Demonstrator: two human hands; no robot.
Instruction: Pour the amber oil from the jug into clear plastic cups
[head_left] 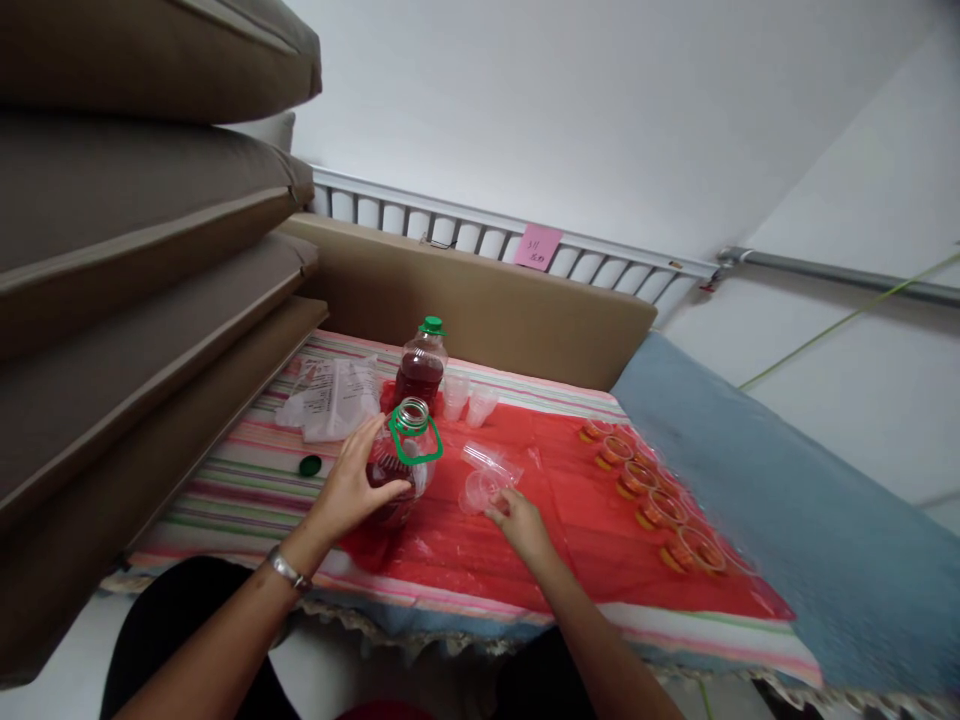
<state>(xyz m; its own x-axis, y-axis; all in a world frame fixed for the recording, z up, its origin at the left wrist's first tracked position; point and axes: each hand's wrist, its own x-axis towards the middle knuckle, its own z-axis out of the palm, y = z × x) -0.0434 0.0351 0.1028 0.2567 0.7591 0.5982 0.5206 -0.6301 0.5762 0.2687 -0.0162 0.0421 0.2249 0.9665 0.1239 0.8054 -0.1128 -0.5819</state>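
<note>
My left hand is wrapped around the side of an uncapped clear bottle of dark red liquid, which has a green carrying ring at its neck. A clear plastic cup is pinched between the fingertips of my right hand, low over the red plastic sheet. Just beyond it lies another clear plastic piece, whose kind I cannot make out. Left of the bottle, a green cap rests on the striped cloth.
Behind stand a second bottle, green-capped, and stacked clear cups. Several cups of orange-looking contents line the sheet's right side. A plastic bag lies at the left, beside piled cushions. A board closes off the back.
</note>
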